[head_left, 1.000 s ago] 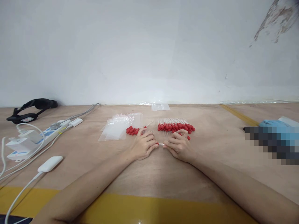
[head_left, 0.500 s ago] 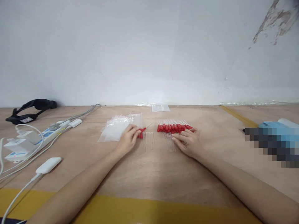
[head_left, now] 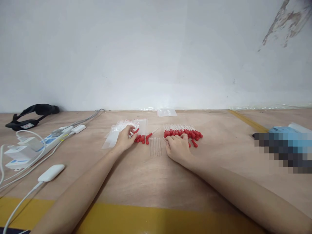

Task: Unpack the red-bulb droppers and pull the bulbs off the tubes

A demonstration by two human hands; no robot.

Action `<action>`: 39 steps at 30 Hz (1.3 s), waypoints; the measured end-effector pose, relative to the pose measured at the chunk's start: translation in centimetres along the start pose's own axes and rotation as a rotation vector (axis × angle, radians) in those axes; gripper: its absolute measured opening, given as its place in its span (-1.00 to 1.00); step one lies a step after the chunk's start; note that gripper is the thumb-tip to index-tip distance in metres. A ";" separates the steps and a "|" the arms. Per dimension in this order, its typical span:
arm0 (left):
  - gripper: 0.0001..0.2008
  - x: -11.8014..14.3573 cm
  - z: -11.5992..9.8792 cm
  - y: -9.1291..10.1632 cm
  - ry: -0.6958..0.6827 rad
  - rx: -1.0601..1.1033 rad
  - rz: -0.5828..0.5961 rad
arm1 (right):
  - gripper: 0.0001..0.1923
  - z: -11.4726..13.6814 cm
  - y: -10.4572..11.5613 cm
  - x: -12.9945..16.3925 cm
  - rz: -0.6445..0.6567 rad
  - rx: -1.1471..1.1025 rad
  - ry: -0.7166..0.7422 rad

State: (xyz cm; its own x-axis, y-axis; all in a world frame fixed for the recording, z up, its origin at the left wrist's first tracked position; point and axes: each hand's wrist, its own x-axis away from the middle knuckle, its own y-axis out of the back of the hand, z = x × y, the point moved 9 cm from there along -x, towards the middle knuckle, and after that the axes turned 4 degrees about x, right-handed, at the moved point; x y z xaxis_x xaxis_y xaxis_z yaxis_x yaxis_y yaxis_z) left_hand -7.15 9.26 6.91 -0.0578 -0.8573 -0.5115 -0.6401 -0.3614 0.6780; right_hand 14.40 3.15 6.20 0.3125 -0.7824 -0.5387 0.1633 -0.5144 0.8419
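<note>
My left hand [head_left: 126, 138] is closed at the fingertips on a red rubber bulb [head_left: 136, 131]. Below it lie several loose red bulbs [head_left: 142, 138]. A dropper with a clear stem [head_left: 153, 131] and a red bulb [head_left: 147, 140] points up and right beside them. Thin glass tubes [head_left: 155, 147] lie in a row between my hands. My right hand [head_left: 179, 148] is curled palm down in front of the row of red-bulbed droppers [head_left: 181, 131]. A thin clear glass tube [head_left: 165, 139] sticks out left of its fingers; the hand hides the tubes beneath it.
Clear zip bags [head_left: 117, 133] are fanned out behind my left hand, and another bag [head_left: 167, 112] lies by the wall. Left are a power strip [head_left: 50, 139], cables, a white plug-like case [head_left: 51, 172] and a black headset strap [head_left: 32, 115]. A blue packet [head_left: 282, 130] is right.
My left hand has shifted left, leaving a dropper behind, and now pinches a red bulb. My right hand has moved left over the loose glass tubes, uncovering red bulbs at the right.
</note>
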 end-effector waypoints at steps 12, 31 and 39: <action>-0.80 0.7 -2.3 1.1 -0.127 -0.162 -0.078 | -0.67 2.4 -0.3 0.5 0.029 -0.123 0.012; -0.76 -3.4 -5.6 -6.4 -0.010 -0.450 0.247 | -0.74 -3.6 2.1 3.2 -0.167 -0.207 -0.037; -0.88 1.8 -10.8 -2.6 -0.442 -0.218 0.025 | -0.67 -3.2 3.2 3.7 -0.329 -0.208 0.087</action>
State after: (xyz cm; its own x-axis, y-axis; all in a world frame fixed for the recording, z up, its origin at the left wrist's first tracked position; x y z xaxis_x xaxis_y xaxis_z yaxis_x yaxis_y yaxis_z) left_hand 2.63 4.70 9.93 -0.4206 -0.6461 -0.6369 -0.4620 -0.4516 0.7633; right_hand 19.08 -0.27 7.05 0.2881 -0.5507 -0.7834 0.4512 -0.6435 0.6183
